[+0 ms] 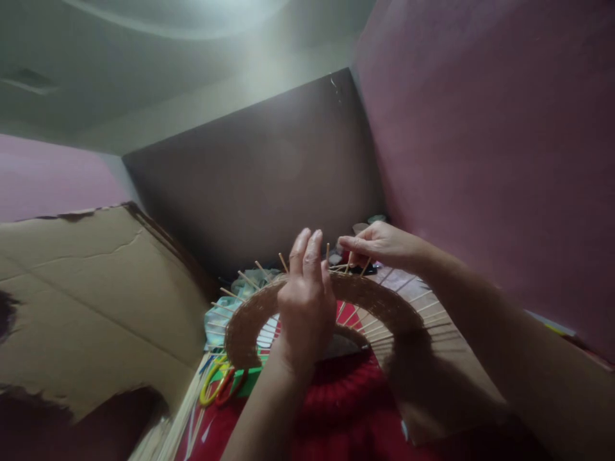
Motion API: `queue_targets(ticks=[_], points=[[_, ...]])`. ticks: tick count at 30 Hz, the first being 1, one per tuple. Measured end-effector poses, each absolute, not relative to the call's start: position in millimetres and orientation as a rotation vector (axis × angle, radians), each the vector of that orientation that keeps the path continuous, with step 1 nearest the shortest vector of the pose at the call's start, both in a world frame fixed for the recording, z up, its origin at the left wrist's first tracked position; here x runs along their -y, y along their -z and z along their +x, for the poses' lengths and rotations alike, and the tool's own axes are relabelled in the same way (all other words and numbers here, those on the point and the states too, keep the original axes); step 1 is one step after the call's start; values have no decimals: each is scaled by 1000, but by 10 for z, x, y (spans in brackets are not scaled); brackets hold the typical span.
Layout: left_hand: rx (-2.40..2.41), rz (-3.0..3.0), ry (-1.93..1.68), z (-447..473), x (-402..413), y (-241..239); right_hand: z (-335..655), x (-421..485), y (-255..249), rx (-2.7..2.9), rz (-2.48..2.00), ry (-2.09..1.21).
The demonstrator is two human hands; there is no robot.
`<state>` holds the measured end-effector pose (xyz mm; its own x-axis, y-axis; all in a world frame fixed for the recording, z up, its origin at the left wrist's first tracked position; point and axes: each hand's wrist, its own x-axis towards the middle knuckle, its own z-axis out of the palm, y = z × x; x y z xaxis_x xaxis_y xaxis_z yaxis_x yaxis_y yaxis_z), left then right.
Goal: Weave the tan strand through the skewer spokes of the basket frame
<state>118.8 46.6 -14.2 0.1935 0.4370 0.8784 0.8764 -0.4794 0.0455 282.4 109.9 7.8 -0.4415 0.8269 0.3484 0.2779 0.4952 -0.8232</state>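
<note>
A brown woven wicker ring (406,307) has thin pale sticks radiating out of its outer edge and across its open middle. My left hand (307,291) lies against the upper part of the ring, gripping it, with two fingers reaching above the rim. The left thumb's hold is partly hidden. At the upper right rim, my right hand (377,246) has its thumb and fingers pinched together among the stick ends. A thin weaving strand (339,266) runs along the rim toward the pinch; the fingertips partly hide it.
A red cloth (346,410) lies below the ring. Yellow-handled scissors (211,384) and a green thing (250,382) are at its left, with loose pale sticks (166,438). Cardboard (106,294) stands on the left. A light board (442,384) lies at right, beside the pink wall (494,160).
</note>
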Motion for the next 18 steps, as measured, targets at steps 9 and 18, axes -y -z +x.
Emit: queue_targets(ticks=[9, 18], points=[[1607, -2367, 1468, 1216, -587, 214, 2942, -1053, -14, 2004, -831, -834], [1808, -2425, 1653, 1229, -546, 163, 3045, -1009, -13, 1943, -792, -791]])
